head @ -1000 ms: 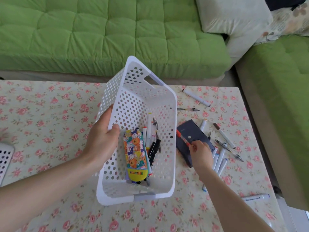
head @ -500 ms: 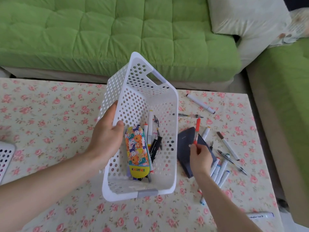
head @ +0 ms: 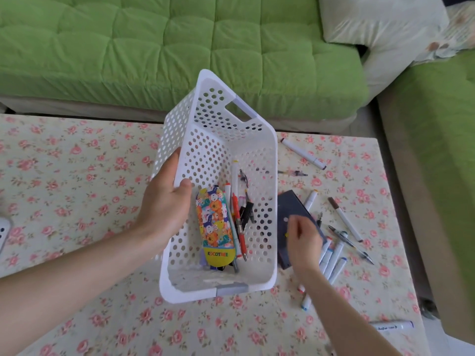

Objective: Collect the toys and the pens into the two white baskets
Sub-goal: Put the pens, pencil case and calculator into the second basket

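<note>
My left hand [head: 164, 209] grips the left wall of a white perforated basket [head: 270, 160] and tilts it on the floral table. Inside lie a colourful pencil case [head: 214, 227], a red pen [head: 237, 222] and a few other pens. My right hand [head: 303, 240], blurred, hovers just right of the basket over a dark blue box [head: 290, 204], fingers loosely apart and empty. Several white markers [head: 334, 255] lie beside that hand. More pens are scattered to the right: a long marker [head: 303, 154], a brown-capped one [head: 344, 218] and one near the front edge [head: 392, 326].
A corner of the second white basket [head: 3, 232] shows at the table's left edge. A green sofa [head: 180, 47] runs behind the table and along the right, with a pale cushion [head: 380, 27] in its corner. The table's right edge is close to the scattered pens.
My right hand lifted a red pen off the dark box, let it go into the basket, and came back down over the box. My left hand kept its hold on the basket.
</note>
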### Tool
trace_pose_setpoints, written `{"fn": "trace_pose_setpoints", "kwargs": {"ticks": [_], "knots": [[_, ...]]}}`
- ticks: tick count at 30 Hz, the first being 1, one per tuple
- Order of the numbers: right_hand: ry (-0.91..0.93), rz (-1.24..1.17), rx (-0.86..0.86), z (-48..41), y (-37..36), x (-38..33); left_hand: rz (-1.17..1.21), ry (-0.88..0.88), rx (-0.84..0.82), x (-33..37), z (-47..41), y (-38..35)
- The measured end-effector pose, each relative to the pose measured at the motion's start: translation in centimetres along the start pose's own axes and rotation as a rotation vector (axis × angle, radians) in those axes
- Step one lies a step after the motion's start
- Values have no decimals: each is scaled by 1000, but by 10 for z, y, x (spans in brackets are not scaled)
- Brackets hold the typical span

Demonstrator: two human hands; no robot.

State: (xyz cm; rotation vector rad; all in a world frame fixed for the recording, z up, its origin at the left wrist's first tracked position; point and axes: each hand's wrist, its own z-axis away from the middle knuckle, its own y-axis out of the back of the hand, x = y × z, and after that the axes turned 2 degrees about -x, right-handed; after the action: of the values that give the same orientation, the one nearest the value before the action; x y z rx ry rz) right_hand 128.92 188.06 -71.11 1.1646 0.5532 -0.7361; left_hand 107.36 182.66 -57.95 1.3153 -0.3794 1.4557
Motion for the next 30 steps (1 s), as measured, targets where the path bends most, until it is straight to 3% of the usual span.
{"fn": "trace_pose_setpoints", "kwargs": {"ticks": [2, 6, 12, 16, 20, 25, 30], "knots": [[-46, 180, 27, -26, 14, 18, -4, 5, 2, -1, -1, 0], [-136, 507, -144, -64, 30, 42, -42, 2, 1, -3, -1, -1], [-218, 582, -383, -83, 27, 29, -63, 17, 2, -7, -2, -2], [-206, 639, -413, -85, 21, 22, -44, 28, 9, -7, -3, -1], [-187, 570, -409, -84, 20, 17, -59, 28, 10, -7, -3, -1], [-274, 218, -388, -74, 32, 11, -69, 26, 5, -8, -3, 1], [-293, 90, -346, -52, 41, 0, -73, 22, -6, -7, -3, 2]]}}
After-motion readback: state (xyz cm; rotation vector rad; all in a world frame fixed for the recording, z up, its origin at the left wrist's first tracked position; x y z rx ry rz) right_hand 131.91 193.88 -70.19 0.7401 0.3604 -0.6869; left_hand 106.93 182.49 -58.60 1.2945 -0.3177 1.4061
